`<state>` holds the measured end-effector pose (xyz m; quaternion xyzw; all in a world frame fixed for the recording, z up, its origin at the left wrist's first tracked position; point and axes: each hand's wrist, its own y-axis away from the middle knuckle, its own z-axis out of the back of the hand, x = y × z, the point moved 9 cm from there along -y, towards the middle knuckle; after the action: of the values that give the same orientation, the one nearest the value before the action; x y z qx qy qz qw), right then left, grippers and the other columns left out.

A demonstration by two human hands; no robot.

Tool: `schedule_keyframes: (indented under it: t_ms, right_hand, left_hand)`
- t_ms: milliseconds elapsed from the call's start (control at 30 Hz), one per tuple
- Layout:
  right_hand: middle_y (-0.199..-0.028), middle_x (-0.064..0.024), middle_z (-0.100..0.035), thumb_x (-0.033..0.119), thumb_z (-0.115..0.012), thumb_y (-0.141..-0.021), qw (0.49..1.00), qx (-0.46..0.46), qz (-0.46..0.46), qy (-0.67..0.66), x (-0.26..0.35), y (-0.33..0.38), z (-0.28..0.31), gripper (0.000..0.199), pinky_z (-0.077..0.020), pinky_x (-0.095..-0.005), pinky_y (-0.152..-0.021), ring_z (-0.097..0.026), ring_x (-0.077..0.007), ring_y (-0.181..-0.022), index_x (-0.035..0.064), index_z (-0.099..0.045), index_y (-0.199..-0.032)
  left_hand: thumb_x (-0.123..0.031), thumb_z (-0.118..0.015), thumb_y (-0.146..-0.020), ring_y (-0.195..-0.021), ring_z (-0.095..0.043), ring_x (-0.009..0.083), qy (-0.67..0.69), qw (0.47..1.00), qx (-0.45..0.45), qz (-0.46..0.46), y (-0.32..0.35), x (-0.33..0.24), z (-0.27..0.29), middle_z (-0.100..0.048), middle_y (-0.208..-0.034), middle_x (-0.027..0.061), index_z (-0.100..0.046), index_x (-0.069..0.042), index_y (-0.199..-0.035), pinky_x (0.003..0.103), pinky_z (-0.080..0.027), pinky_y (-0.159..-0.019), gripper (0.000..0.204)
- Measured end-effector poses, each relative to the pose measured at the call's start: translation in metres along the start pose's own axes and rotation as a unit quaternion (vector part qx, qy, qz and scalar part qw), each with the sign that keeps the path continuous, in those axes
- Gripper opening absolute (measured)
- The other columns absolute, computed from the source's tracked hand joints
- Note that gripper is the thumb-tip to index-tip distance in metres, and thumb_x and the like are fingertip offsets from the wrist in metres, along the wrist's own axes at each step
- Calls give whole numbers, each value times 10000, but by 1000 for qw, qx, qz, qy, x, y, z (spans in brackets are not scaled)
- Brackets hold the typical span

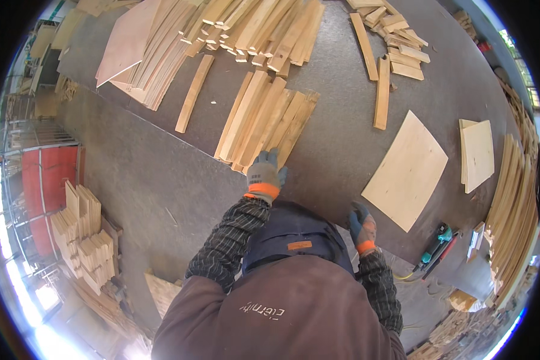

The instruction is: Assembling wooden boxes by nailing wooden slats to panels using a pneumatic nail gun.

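My left hand (266, 175), in a grey-blue work glove with an orange cuff, rests its outstretched fingers against the near ends of a row of wooden strips (264, 120). The strips lie side by side on the dark table (336, 138), slightly fanned. My right hand (362, 228), gloved alike, is at the table's near edge with its fingers extended and nothing visible in them. Just beyond it to the right lies a flat pale plywood panel (407, 171), apart from the hand. One single strip (194, 93) lies left of the row.
At the far side are a large heap of strips (264, 27) and a stack of thin plywood sheets (141, 51). Short offcuts (405, 51) lie at the far right. A teal power tool (436, 245) sits near the right edge. Cut wood is stacked (87, 231) at lower left.
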<state>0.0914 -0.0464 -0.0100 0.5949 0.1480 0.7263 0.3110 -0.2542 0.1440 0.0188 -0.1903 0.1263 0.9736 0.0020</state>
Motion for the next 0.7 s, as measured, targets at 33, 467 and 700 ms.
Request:
schedule_keyframes:
  t_ms: [33,467,700]
  right_hand:
    - [-1165,-100,-706,120,-666,-1017,1000,10,6,2,4,0,-3,405,-595,-334,-863,-683,-187,-1004,51,-651,-1416]
    - [-1069,-78,-706,90,-639,-1033,999,-27,7,26,57,20,32,423,-593,-315,-826,-676,-154,-932,46,-614,-1453]
    - [-1011,-62,-664,143,-654,-1035,986,-118,-7,-118,60,39,87,525,-593,-293,-770,-661,-127,-877,49,-532,-1537]
  left_hand:
    - [-392,-793,-885,-1125,-691,416,9,999,-24,-21,0,-3,8,-666,-1286,210,-613,-66,-1436,504,-576,-926,664]
    - [-357,-552,-1055,-734,-693,157,641,682,349,54,12,-49,22,-742,-1020,99,-558,67,-1482,293,-542,-528,602]
    - [-261,-620,-1057,-889,-698,172,435,791,430,-2,30,-109,-24,-712,-1153,131,-597,0,-1491,297,-596,-705,507]
